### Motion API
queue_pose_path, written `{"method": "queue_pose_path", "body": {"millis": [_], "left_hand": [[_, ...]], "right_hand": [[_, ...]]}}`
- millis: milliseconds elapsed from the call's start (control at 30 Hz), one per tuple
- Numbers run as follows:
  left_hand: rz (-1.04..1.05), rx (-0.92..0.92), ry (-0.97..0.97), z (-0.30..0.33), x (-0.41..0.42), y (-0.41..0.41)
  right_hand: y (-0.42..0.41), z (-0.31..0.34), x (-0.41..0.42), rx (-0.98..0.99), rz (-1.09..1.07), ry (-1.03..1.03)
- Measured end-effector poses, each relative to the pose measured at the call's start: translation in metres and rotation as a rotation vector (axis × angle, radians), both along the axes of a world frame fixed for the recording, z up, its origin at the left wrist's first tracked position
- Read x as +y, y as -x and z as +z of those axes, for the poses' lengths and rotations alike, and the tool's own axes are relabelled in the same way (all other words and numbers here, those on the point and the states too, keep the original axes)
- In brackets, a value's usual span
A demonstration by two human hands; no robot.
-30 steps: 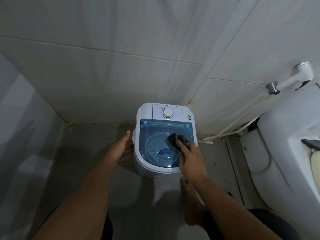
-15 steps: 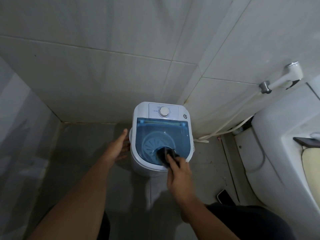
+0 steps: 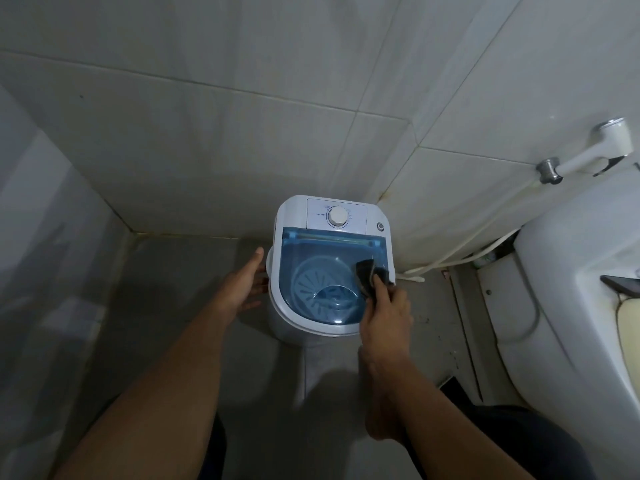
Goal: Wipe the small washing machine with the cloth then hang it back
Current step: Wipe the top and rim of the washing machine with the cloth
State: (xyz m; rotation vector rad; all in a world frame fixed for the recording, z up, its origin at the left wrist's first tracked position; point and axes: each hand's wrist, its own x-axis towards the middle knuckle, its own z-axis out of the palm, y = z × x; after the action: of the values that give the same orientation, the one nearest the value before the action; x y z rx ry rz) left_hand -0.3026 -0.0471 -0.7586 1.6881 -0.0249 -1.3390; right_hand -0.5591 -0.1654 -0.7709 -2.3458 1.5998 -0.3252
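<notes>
A small white washing machine [image 3: 287, 216] with a see-through blue lid and a round white dial stands on the floor in the tiled corner. My right hand [image 3: 386, 311] holds a dark cloth [image 3: 367, 275] pressed on the right part of the blue lid, near its right edge. My left hand [image 3: 244, 285] rests flat against the machine's left side, fingers stretched out, holding nothing.
A white toilet [image 3: 568, 271] fills the right side. A bidet sprayer [image 3: 588, 152] hangs on the right wall, its hose [image 3: 460, 252] trailing down behind the machine. My bare foot [image 3: 382, 420] is on the grey floor just in front of the machine. Tiled walls close in at back and left.
My right hand has swept the cloth from the lid's front edge back up to its right side. The left hand stays against the machine's left side.
</notes>
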Motion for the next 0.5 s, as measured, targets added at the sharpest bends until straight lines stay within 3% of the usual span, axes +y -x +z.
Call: {"method": "queue_pose_path", "body": {"millis": [167, 267, 333, 400, 500], "left_hand": [[0.001, -0.003, 0.000, -0.002, -0.001, 0.000], [-0.001, -0.003, 0.003, -0.002, -0.002, 0.000], [0.001, -0.002, 0.002, -0.003, -0.002, 0.000], [-0.001, 0.005, 0.003, -0.003, -0.001, 0.000], [-0.006, 0.021, 0.003, -0.001, 0.000, 0.000]], "right_hand": [[-0.025, -0.010, 0.066, 0.037, 0.344, 0.074], [-0.036, -0.001, 0.075, -0.043, 0.538, -0.021], [-0.032, 0.004, 0.063, -0.196, 0.472, -0.066], [-0.015, 0.002, 0.044, -0.307, 0.250, -0.073], [0.014, -0.006, 0.025, -0.275, -0.099, -0.035]]}}
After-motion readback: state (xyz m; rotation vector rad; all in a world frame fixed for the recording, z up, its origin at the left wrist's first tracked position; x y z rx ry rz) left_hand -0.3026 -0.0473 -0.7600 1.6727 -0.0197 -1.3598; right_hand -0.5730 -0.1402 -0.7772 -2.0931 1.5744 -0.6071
